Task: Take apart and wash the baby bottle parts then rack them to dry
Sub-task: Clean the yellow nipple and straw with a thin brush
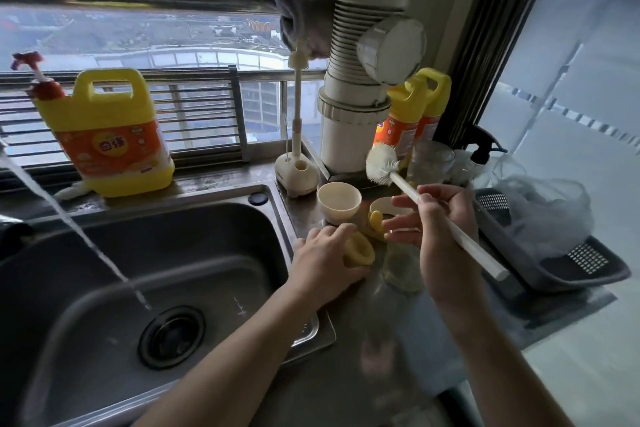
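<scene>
Left hand [323, 265] round half-hidden yellow part [361, 251]

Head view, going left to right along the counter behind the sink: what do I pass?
Yellow detergent jug → cream brush stand → cream cup → bottle brush head → black spray bottle → dark basket. The left hand grips a yellow bottle part; the right hand holds the brush handle.

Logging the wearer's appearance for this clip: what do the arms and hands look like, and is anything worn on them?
Nothing worn shows. The left hand and right hand are bare, with no gloves or rings to be seen. Both forearms are bare down to the frame's edge: no sleeve, watch or bracelet in view.
</scene>
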